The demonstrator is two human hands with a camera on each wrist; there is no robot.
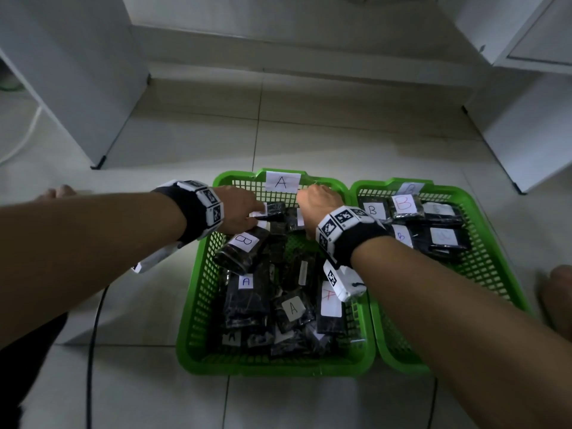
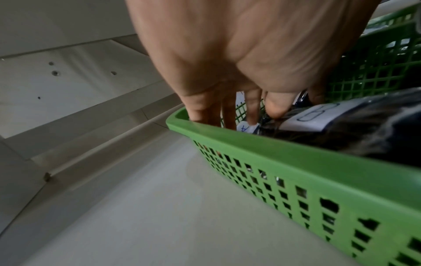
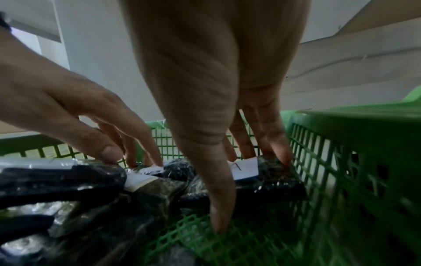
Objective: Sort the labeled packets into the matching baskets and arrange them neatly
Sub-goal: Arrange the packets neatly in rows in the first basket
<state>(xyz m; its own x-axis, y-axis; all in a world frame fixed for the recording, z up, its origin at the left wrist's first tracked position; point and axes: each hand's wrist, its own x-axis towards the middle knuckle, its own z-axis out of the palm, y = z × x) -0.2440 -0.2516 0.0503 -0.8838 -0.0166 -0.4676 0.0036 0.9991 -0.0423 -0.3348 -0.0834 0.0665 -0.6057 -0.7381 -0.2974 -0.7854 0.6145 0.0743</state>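
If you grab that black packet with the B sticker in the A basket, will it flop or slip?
The B packet would probably sag a little: its shiny wrap looks crinkled and soft. That glossy film may feel slippery. It leans on other packets, so it could slide when nudged.

Two green baskets [image 1: 198, 305] sit side by side on the floor, one tagged A and the other [image 1: 483, 267] tagged B. Two hands reach into the A basket: the left hand [image 1: 238, 212] and the right hand [image 1: 318, 205]. The B basket shows about six dark packets [image 1: 405, 205]; the A basket's heap is too jumbled to count
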